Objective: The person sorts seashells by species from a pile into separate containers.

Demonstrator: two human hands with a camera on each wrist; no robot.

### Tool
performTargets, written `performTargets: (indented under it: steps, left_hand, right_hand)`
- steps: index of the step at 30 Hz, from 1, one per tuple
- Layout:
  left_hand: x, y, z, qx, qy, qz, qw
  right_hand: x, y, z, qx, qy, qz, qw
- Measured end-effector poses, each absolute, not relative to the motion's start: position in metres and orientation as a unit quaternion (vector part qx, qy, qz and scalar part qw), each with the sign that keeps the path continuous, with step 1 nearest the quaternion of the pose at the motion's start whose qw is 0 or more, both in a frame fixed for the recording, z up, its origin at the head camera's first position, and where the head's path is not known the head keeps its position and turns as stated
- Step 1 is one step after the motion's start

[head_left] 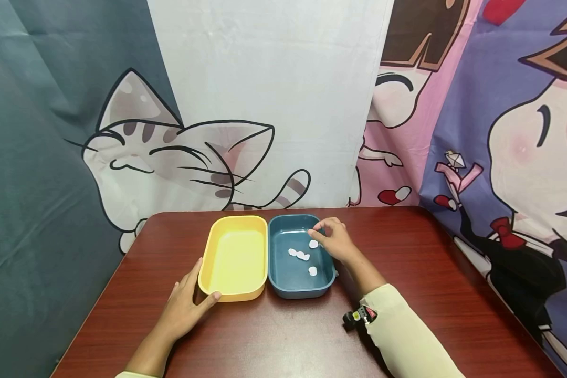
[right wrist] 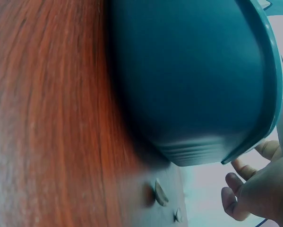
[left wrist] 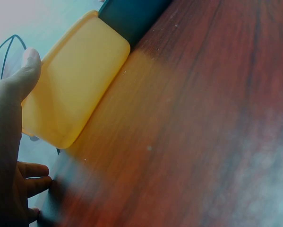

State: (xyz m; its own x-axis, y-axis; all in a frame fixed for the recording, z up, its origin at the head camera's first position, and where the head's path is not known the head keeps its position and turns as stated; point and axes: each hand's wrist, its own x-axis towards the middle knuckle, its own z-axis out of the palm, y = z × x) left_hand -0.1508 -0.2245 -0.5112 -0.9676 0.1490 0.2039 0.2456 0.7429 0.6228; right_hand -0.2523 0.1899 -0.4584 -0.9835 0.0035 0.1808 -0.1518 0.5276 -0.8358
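My left hand [head_left: 184,304] touches the near left corner of a yellow plastic bin [head_left: 260,291], thumb along the rim and fingers spread beside its left wall. In the left wrist view the thumb [left wrist: 30,71] lies against the bin's side. A dark blue bin [head_left: 302,293] stands right beside it, with several small white lumps [head_left: 313,271] on its floor; their kind is unclear. Over the blue bin's far right part is my right hand [head_left: 335,239], its thumb and fingertips bent close together above one lump. Whether anything is between them is hidden.
Both bins stand on a reddish-brown wooden table [head_left: 274,341]. Small pale curved pieces [right wrist: 161,193] lie on the table beside the blue bin in the right wrist view. A cartoon-printed cloth [head_left: 283,63] hangs behind the table. A small black device [head_left: 359,316] sits at my right wrist.
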Motion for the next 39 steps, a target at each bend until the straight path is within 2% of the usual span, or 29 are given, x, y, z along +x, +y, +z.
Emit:
performTargets:
  steps: [13,39]
  left_hand:
    - [-0.152,-0.225,-0.51,-0.106,-0.93,-0.343,0.071]
    - [-0.148,-0.225,-0.509,-0.105,-0.929,-0.348,0.066]
  right_hand:
    - [-0.25,0.204,-0.459,0.048,-0.849,0.507,0.142]
    - [-0.244,0.25,-0.471,0.026,-0.856,0.502,0.122]
